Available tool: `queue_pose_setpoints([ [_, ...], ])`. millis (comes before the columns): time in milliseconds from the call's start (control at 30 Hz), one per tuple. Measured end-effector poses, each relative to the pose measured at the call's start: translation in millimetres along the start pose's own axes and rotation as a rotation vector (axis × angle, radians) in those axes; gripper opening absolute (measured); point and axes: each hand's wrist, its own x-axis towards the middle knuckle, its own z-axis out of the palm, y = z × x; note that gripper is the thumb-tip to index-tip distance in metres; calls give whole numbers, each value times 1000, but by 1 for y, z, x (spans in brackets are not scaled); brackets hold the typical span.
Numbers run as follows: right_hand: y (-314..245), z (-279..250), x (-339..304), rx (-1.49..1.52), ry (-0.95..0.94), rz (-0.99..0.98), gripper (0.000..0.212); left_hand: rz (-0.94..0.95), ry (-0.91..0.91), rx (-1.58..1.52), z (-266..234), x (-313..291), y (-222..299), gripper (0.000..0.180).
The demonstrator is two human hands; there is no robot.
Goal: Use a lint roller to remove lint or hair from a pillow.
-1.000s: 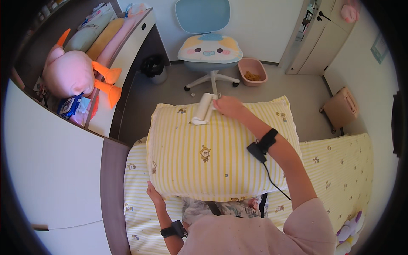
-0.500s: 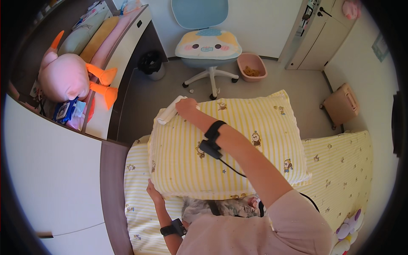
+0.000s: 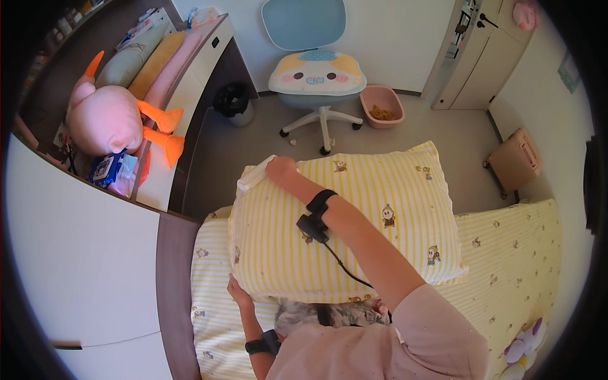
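Observation:
A yellow-and-white striped pillow [image 3: 354, 234] with small cartoon figures lies in front of me. My right hand [image 3: 282, 172] reaches across to its far left corner, closed in a fist beside a white cylinder [image 3: 256, 173] that looks like a lint roller. The roller rests on the pillow's far left edge; its handle is hidden by my hand. My left hand [image 3: 240, 294] grips the pillow's near left corner, thumb along the side and fingers partly out of sight. Both wrists wear black straps with small devices; a cable runs from the right one [image 3: 313, 223].
Beneath the pillow is a bed [image 3: 506, 253] with a matching sheet. Beyond stand a blue swivel chair [image 3: 304, 35], a pink basin [image 3: 399, 117], a black-lined bin [image 3: 237, 114] and a suitcase [image 3: 516, 161]. A pink plush toy [image 3: 104, 120] sits on the left shelf.
The whole view has shifted slightly, so everything sits a little lower and to the right. My right hand and the roller stay near the far left corner; my left hand keeps its place.

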Motion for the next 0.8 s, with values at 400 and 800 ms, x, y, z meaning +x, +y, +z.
queue_pose_setpoints([
  [400,167,-10,-122,535,142,38,41,54,41,39,-3,12,3,41],
  [800,275,28,-338,502,246,515,43,21,-16,-76,1,23,-1,38],
])
